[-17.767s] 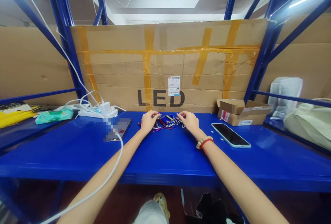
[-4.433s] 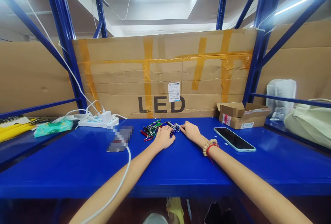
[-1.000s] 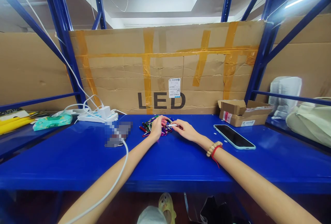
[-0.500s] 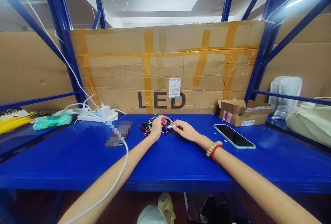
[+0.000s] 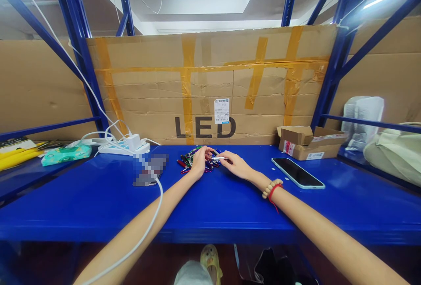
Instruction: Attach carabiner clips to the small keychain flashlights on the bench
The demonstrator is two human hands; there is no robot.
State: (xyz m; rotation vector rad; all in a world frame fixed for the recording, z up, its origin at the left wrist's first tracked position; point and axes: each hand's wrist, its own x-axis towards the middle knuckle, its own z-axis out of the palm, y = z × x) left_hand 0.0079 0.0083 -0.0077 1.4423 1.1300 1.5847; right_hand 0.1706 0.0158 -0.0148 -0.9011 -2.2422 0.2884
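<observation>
A small pile of slim, shiny pieces (image 5: pixel 184 162) in red, green, purple and black lies on the blue table, partly covered by my hands. My left hand (image 5: pixel 200 162) rests at the middle of the pile with its fingers curled; what they hold, if anything, is hidden. To its right, my right hand (image 5: pixel 236 165) pinches a slim white pen (image 5: pixel 218 158) between thumb and fingers. The pen lies nearly level, its free end pointing left toward my left fingers.
A phone (image 5: pixel 297 173) lies right of my hands, before an opened carton (image 5: pixel 311 143). At left are a power strip (image 5: pixel 140 148), a blurred-out object (image 5: pixel 149 170) and a green packet (image 5: pixel 66 155). A white cable (image 5: pixel 144 235) crosses my left forearm. Cardboard (image 5: pixel 151 92) walls off the back.
The white pen has turned slightly in my right fingers and now lies flatter. My left hand and the pile look almost unmoved.
</observation>
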